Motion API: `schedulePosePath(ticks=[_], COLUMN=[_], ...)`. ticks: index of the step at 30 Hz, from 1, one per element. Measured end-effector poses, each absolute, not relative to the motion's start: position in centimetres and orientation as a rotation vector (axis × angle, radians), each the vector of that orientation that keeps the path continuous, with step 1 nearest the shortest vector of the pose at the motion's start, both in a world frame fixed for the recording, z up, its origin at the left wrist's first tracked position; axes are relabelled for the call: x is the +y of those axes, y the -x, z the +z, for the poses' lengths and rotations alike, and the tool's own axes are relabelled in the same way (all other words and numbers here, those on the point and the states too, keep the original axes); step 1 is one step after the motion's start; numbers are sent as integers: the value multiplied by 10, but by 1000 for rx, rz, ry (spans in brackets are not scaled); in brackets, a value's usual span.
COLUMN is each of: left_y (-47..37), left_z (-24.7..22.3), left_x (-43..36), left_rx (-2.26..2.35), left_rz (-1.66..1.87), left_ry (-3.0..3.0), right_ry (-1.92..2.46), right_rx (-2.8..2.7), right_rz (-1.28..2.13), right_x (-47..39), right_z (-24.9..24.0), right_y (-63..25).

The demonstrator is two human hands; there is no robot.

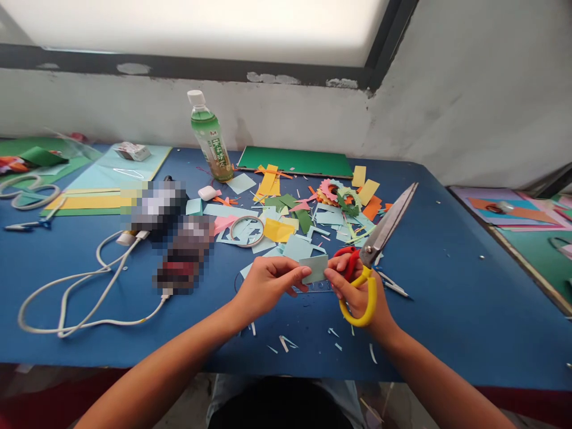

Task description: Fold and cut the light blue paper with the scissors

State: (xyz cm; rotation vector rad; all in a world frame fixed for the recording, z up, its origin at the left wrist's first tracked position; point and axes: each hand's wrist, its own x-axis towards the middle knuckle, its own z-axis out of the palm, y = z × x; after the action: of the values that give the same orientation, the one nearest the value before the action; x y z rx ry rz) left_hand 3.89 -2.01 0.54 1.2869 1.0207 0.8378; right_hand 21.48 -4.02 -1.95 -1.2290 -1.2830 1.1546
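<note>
A small light blue paper piece is held up between my two hands. My left hand pinches its left edge between thumb and fingers. At the paper's right edge, the thumb and fingertips of my right hand pinch it too. Scissors with a red and a yellow handle hang on my right hand, their blades pointing up and to the right, almost together. Just beyond my hands lies a pile of cut paper, with a light blue sheet and a yellow piece in it.
A green-capped-label bottle stands near the wall, left of a green board. A tape roll lies among scraps. White cables and blurred devices occupy the left of the blue table. Thin paper slivers lie near the front edge.
</note>
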Motion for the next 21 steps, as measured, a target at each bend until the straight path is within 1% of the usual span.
schedulePosePath(ticks=[15,18,21], left_y=[-39,-39,-40], left_z=[3,2,0], left_x=[-21,-23,-26], left_rx=[1017,1058,1100], left_rz=[846,982,1116], left_ry=[-1329,-1331,-1486], right_ry=[1239,1241,1235], right_rx=[-1341,-1347,-1338], right_rz=[1067,1055,1067], right_x=[-40,-39,-40], right_z=[-16,-15,-15], right_y=[-216,-215,-215])
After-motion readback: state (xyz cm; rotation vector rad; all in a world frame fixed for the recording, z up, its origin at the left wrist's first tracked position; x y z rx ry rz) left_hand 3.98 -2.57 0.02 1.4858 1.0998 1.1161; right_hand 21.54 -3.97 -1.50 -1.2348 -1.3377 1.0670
